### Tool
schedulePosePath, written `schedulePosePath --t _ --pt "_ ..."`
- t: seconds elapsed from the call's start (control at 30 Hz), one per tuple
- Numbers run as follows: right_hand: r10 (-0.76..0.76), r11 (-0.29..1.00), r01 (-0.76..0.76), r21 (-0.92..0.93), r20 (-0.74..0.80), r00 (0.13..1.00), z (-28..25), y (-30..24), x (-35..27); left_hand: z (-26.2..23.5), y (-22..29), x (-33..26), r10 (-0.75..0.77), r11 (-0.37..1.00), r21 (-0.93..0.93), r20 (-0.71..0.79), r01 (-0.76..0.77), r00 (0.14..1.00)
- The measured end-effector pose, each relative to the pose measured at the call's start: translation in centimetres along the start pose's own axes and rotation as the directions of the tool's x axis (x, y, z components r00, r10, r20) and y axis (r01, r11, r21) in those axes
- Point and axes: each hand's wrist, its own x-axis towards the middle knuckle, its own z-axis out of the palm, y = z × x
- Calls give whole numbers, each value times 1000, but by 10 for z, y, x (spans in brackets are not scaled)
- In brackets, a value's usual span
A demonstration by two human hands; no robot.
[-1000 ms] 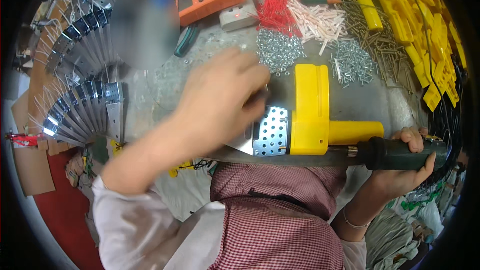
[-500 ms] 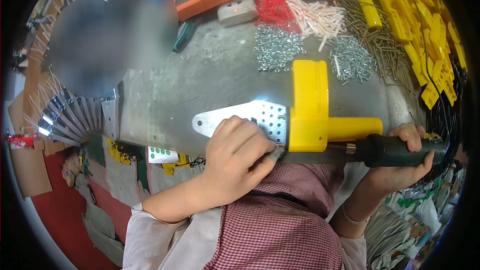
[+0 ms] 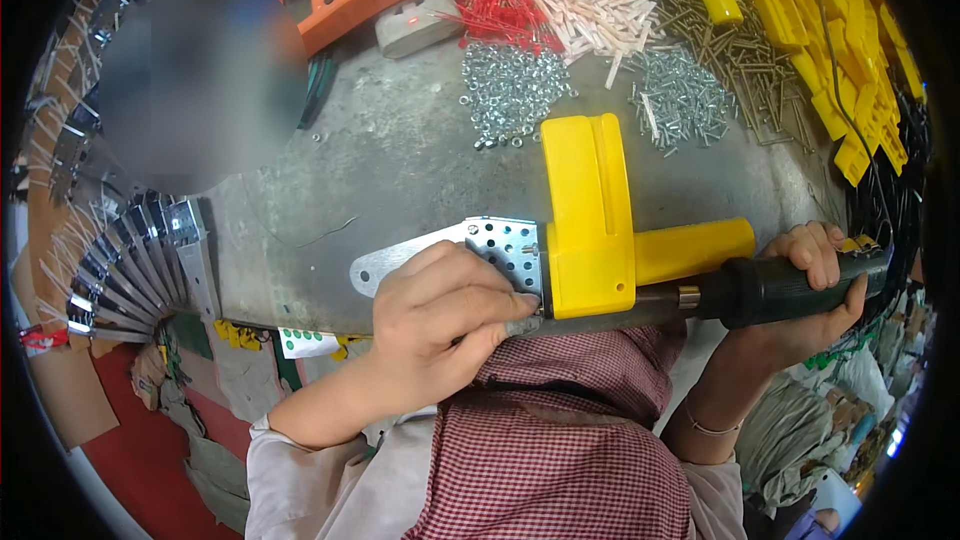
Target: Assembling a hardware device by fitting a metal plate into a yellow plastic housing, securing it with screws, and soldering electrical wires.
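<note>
The left hand (image 3: 440, 315) is resting on the perforated metal plate (image 3: 450, 245) at the near edge of the grey workbench (image 3: 400, 160), fingers curled and pressing at the plate's right end where it is meeting the yellow tool housing (image 3: 590, 215). The right hand (image 3: 800, 290), at 3 o'clock of the housing, is wrapping closed around the dark tool handle (image 3: 780, 285). Loose silver nuts (image 3: 510, 90) are lying at 12 o'clock, well apart.
</note>
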Motion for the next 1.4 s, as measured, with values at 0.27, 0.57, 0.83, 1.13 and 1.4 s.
schedulePosePath --t 0.27,0.57,0.83,1.13,1.4 --pt "-47 999 47 3 -60 997 12 7 -4 5 5 5 51 995 85 -15 -50 999" --pt "-62 997 46 -65 -282 957 28 0 -2 13 9 -6 -89 986 131 -124 105 988" --pt "-494 102 102 -990 39 869 -31 -132 54 5 15 -4 0 844 536 21 -11 1000" --pt "194 205 572 -794 606 771 37 -22 -2 -35 37 5 86 849 528 -71 -35 994" --pt "301 -93 534 -840 487 820 -4 -25 27 -12 24 22 -187 920 389 340 43 922"
